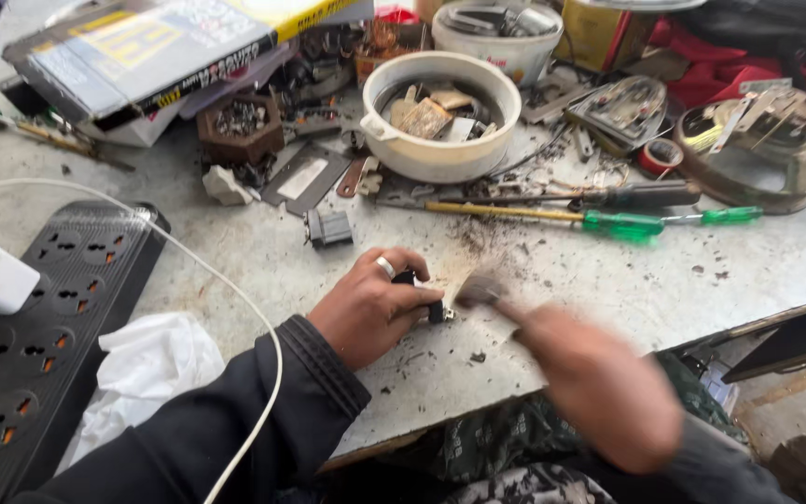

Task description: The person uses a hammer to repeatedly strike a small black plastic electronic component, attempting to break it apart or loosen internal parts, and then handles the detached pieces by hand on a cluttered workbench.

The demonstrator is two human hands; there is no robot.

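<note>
The left hand [370,303] rests on the bench [608,280] and its fingers [412,294] are closed around a small black part [433,308], which sits near the front edge of the bench, just beside a patch of dark dust [478,238]. The right hand [599,383] is blurred; it seems to hold a small brush [479,289] whose tip is at the part, but how its fingers are closed I cannot tell.

To do this brushing well, I think the left hand should keep the part pressed firmly down on the bench, so it does not turn under the strokes. The strokes are better short and light, directed away from the body and toward the dust patch, so the dirt does not fall on the lap. The ring [385,267] finger and thumb should leave the dirty face of the part free for the bristles.

Some things lie near: a green-handled screwdriver [622,224] behind the dust, a white bowl [440,117] with scraps, a black power strip [39,327] and a white cable [235,308] over the sleeve. The cable could catch the elbow, so the arm should move little.
</note>
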